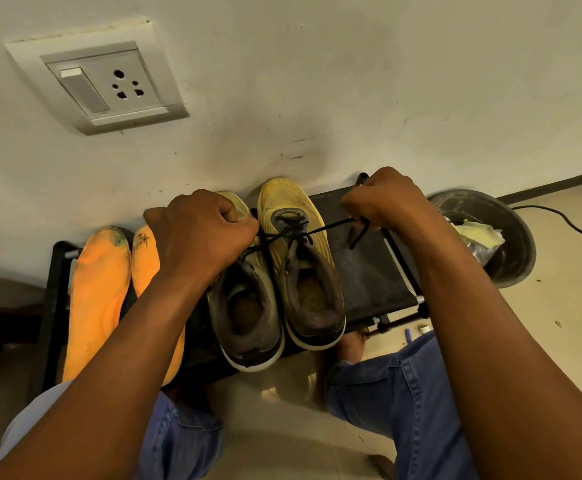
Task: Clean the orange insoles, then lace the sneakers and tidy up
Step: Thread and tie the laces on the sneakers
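Here both hands — left hand (201, 233), right hand (379, 202) — each keep a closed grip on an end of the black lace (331, 226), pulling outward to tighten the right sneaker (300, 265) — orange insoles (99, 289) lie alongside.

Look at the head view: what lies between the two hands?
In the head view, the yellow sneaker sits between the left hand and the right hand, with the black lace stretched taut across it from one to the other.
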